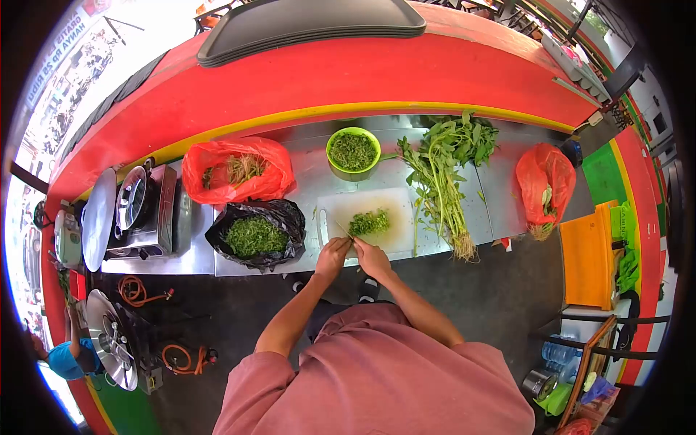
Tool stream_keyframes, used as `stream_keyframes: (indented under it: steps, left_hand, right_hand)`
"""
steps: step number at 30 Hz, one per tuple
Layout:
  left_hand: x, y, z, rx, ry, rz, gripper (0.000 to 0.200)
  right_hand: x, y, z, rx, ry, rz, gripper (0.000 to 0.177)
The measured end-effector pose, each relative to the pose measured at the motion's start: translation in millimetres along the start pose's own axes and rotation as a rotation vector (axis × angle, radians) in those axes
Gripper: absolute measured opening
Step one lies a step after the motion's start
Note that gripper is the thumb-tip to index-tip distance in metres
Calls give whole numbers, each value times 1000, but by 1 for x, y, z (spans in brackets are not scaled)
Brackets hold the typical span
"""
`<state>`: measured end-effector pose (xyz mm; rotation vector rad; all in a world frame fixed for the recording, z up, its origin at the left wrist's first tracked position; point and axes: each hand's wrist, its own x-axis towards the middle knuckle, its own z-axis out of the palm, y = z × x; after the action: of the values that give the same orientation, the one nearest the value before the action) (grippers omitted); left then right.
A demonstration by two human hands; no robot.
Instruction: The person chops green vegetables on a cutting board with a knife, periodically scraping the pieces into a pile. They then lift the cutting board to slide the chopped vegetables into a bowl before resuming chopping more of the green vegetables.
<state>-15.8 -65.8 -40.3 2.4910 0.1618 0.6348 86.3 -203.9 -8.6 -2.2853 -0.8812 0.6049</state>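
Observation:
My right hand (372, 259) is closed around the handle end of a knife (344, 229), whose thin blade points up and to the left. Right beside it, my left hand (333, 257) is closed, its fingers against the knife; what lies inside them is hidden. Both hands are at the near edge of a white cutting board (393, 201). On the board, just beyond my hands, lies a small pile of chopped greens (370, 222). A green bowl (353, 171) of chopped greens stands behind the board. Leafy stems with roots (446, 192) lie to its right.
A black bag (291, 217) of cut greens and a red bag (274, 163) with roots sit left. Another red bag (544, 185) stands right. A stove with a pan (135, 199) is far left. A red ledge (435, 76) with trays (312, 25) borders the steel table. A person (69, 357) is lower left.

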Motion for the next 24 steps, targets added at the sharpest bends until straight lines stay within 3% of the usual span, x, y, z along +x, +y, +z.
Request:
stream_keyframes:
  steps: [11, 16, 24]
  left_hand:
    - [-2, 2, 0, -14, 20, -35, 27]
    - [-3, 4, 3, -39, 40, -51, 25]
    - [-2, 4, -1, -8, 15, -54, 33]
  right_hand:
    - [-17, 16, 0, 17, -31, 30, 36]
    - [-11, 17, 5, -9, 25, -60, 36]
    - [-3, 10, -8, 115, -38, -36, 38]
